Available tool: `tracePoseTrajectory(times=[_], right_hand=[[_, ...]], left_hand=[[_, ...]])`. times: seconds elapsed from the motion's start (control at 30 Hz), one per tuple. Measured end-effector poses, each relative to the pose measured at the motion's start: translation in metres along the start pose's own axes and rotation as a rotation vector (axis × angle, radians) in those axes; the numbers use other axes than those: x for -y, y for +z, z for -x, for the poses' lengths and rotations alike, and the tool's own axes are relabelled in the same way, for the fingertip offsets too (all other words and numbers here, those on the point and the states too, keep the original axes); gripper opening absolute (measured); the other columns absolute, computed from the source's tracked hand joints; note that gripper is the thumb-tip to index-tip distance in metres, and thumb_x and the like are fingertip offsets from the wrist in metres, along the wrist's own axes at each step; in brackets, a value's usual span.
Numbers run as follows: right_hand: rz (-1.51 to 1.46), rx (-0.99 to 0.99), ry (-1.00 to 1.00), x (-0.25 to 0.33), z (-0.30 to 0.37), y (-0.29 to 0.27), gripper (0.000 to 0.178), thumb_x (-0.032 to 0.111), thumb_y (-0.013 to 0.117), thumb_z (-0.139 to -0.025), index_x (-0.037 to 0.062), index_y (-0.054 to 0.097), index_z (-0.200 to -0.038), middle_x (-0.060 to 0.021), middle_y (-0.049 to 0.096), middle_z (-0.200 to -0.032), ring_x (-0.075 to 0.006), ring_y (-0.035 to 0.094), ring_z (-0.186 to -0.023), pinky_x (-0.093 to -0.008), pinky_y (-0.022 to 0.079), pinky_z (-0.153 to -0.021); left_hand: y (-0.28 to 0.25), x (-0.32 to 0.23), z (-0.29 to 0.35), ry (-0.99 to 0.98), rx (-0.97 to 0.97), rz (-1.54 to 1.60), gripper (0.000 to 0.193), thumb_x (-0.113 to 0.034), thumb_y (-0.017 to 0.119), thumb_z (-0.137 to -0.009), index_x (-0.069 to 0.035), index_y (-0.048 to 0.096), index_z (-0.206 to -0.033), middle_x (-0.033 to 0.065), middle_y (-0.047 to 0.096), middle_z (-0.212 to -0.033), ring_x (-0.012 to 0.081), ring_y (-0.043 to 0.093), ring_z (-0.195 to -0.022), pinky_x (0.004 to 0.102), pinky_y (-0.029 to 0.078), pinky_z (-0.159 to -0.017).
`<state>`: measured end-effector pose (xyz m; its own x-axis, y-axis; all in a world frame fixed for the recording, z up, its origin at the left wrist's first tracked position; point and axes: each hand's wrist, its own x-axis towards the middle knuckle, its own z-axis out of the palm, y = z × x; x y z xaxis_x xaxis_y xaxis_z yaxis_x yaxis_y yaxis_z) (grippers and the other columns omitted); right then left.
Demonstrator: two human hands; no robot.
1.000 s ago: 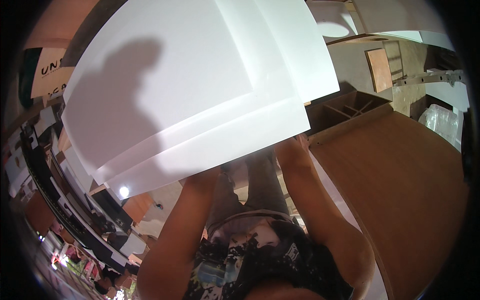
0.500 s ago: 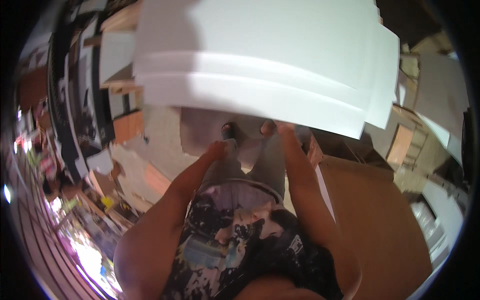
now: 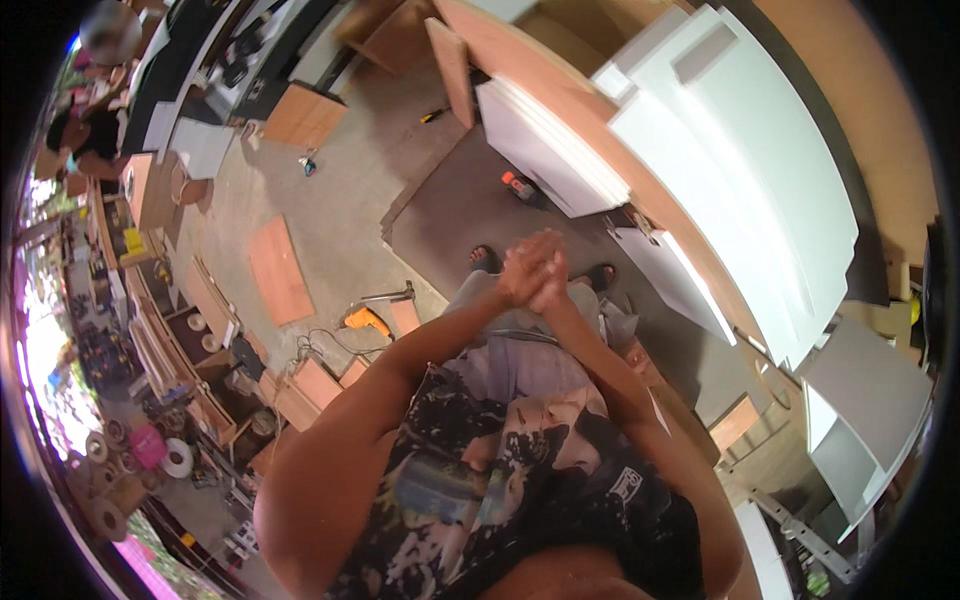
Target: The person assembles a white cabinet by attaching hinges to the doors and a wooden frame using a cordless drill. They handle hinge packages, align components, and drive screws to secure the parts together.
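Pretty cluttered workshop, concrete floor (image 3: 350, 230) with plywood offcuts (image 3: 280, 270) around. Left hand (image 3: 523, 270) and right hand (image 3: 551, 285) are pressed together; can't tell if anything small's between them. Overlapping white panels (image 3: 740, 150) already lie on the wooden bench (image 3: 552, 65), while more white boards (image 3: 550, 150) lean below its long edge. Hands are well apart from that edge, so there's likely some elbow room.

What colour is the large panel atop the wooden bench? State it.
White; the large panel shows best in the head view.
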<state>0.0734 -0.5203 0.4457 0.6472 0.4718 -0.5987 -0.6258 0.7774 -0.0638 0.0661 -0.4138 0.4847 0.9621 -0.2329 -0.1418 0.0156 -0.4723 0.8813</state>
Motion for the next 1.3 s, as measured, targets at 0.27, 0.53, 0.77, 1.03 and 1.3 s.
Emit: tracePoseTrajectory(times=[0.27, 0.53, 0.77, 1.03, 1.3], right_hand=[[1.244, 0.473, 0.148, -0.068, -0.036, 0.202, 0.073, 0.057, 0.05, -0.093, 0.0027, 0.042, -0.141, -0.0177, 0.052, -0.138, -0.0343, 0.049, -0.126, -0.0444, 0.037, -0.106], [2.143, 0.447, 0.208, -0.031, -0.002, 0.095, 0.066, 0.053, 0.047, -0.097, 0.0074, 0.041, -0.144, -0.0205, 0.037, -0.15, -0.0358, 0.03, -0.141, -0.043, 0.023, -0.116], [2.048, 0.234, 0.277, -0.035, -0.085, 0.165, 0.06, 0.053, 0.05, -0.095, 0.0071, 0.054, -0.133, -0.0215, 0.05, -0.138, -0.0308, 0.045, -0.132, -0.039, 0.034, -0.109], [2.242, 0.383, -0.015, -0.074, -0.285, 0.201, 0.049, 0.046, 0.061, -0.088, 0.001, 0.064, -0.108, -0.0212, 0.068, -0.099, -0.0376, 0.064, -0.097, -0.0446, 0.05, -0.084], [2.389, 0.174, -0.421, -0.041, -0.457, 0.309, 0.057, 0.031, 0.065, -0.085, -0.0027, 0.051, -0.128, -0.0265, 0.054, -0.127, -0.0414, 0.051, -0.119, -0.0468, 0.04, -0.103]], left_hand=[[-0.239, 0.255, 0.21, -0.865, -0.338, -0.146, 0.061, -0.054, 0.049, -0.092, 0.001, 0.064, -0.114, 0.0267, 0.066, -0.108, 0.0376, 0.061, -0.109, 0.0446, 0.045, -0.093], [-0.138, 0.257, 0.284, -0.89, -0.174, 0.434, 0.058, -0.047, 0.044, -0.099, 0.0, 0.055, -0.131, 0.0178, 0.06, -0.129, 0.0288, 0.058, -0.116, 0.0398, 0.045, -0.098], [-0.285, 0.222, 0.191, -0.572, 0.534, 0.453, 0.055, -0.026, 0.055, -0.091, -0.007, 0.046, -0.141, 0.0133, 0.056, -0.135, 0.0306, 0.056, -0.12, 0.0381, 0.044, -0.103], [-0.433, 0.206, 0.073, -0.679, 0.227, 0.02, 0.044, -0.044, 0.059, -0.087, -0.002, 0.073, -0.095, 0.0199, 0.069, -0.095, 0.0293, 0.066, -0.087, 0.0399, 0.05, -0.079], [-0.529, 0.238, 0.005, -0.551, -0.018, -0.043, 0.042, -0.043, 0.061, -0.085, -0.003, 0.072, -0.092, 0.0208, 0.067, -0.089, 0.0355, 0.065, -0.089, 0.0444, 0.049, -0.078]])
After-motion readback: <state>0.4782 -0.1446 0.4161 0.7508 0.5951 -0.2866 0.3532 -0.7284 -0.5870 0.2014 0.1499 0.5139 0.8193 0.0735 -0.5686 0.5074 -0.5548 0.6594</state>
